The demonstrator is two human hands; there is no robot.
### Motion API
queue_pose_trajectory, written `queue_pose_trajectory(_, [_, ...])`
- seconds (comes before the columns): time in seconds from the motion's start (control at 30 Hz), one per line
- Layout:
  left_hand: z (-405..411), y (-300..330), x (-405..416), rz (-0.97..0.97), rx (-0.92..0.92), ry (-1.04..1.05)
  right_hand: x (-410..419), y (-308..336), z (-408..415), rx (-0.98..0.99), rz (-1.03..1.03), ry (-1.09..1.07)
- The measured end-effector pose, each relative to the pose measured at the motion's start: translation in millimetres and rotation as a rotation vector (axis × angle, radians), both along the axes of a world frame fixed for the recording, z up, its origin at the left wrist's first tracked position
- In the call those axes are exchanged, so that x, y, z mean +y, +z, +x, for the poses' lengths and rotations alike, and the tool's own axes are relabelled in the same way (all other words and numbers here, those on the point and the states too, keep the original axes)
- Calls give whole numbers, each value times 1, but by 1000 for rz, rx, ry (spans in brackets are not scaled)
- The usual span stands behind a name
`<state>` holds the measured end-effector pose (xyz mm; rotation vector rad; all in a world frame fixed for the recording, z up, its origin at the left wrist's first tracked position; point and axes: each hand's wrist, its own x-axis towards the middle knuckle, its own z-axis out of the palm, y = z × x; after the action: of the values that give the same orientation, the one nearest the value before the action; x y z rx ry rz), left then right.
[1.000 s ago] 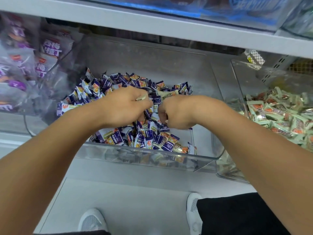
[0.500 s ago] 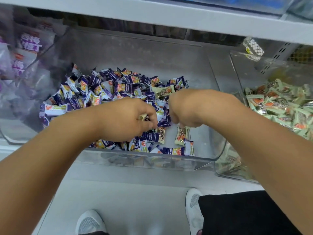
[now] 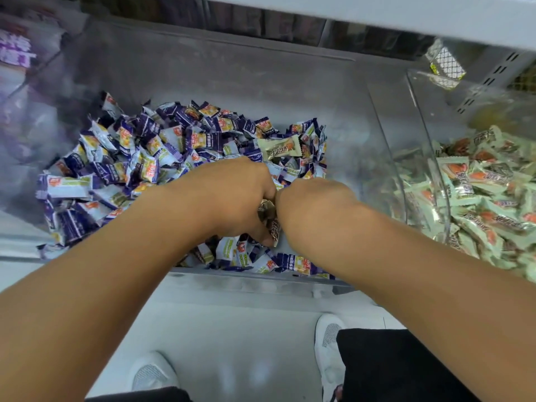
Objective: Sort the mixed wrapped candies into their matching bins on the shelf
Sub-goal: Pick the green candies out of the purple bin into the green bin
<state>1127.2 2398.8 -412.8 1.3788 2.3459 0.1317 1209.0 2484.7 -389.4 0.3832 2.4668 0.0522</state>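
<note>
A clear middle bin [image 3: 261, 281] holds a heap of purple-and-white wrapped candies [image 3: 162, 146]. One pale green candy [image 3: 280, 147] lies on top of that heap at the back right. My left hand [image 3: 229, 198] and my right hand [image 3: 313, 207] meet knuckle to knuckle over the front of the heap, fingers curled downward. Between them sit crumpled pale green candy wrappers [image 3: 269, 221], gripped by my left hand. What my right hand's fingers hold is hidden beneath it. The clear bin on the right [image 3: 426, 158] is full of pale green candies [image 3: 487, 195].
A bin of purple packets [image 3: 17, 50] stands at the left. A grey upper shelf edge [image 3: 406, 15] runs overhead. A small netted label [image 3: 445, 65] hangs at the back right. Below, the floor and my white shoes [image 3: 327, 340] show.
Both hands have drawn together toward the bin's front, and my left hand now has several pale green wrappers bunched in it. The loose pale candy seen near the front is no longer visible.
</note>
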Motion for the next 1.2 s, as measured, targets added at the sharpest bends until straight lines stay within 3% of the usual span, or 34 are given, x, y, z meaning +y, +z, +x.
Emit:
queue_pose_trajectory(0.13, [-4,2,-6,-22,-68,53,4,6,0,38,25,24])
queue_pose_trajectory(0.3, [-4,4,-16,14,-97,82,25,23,-2,264,-19,119])
queue_pose_trajectory(0.47, [-7,13,-30,32,-76,101,18,17,2,161,-158,308])
queue_pose_trajectory(0.57, [-10,16,-39,54,-78,147,16,7,-3,153,-184,264])
queue_pose_trajectory(0.9, [-13,16,-49,74,-18,136,18,-5,0,29,-21,236])
queue_pose_trajectory(1.03, [-12,18,-52,168,-90,131,24,15,7,201,-99,267])
queue_pose_trajectory(1.2, [-3,34,-53,509,-515,404,39,59,43,696,-212,235])
